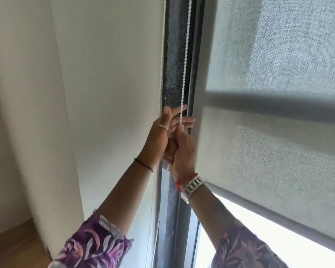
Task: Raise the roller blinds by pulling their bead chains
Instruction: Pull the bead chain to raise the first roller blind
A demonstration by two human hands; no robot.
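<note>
- At centre, in the dark channel between wall and window frame: white bead chain [185, 60], one strand hanging taut from the top edge down into the hands; a second, thinner strand [162, 60] runs along the wall's edge just to its left.
- Right hand [183, 149]: thumb and fingers pinched closed around the taut strand, just below the left hand's fingertips.
- Left hand [163, 130]: fingers stretched out and loose behind the same strand, touching it, not closed on it; a ring on one finger.
- Roller blind [269, 132]: grey woven fabric, right of the chain, covering most of the window.
- Bottom bar [275, 215] of the blind: slants across the lower right, with bright uncovered glass [249, 248] below it.
- Window frame [184, 225]: dark upright, just right of the chain.
- Metal watch [191, 187] and red thread [182, 181]: on the right wrist.
- Dark band [143, 164]: on the left wrist.
- Purple floral sleeves [93, 246]: on both forearms, at the near edge.
- White wall [108, 84]: left of the channel.
- Wooden floor [12, 248]: low in the far left corner.
</note>
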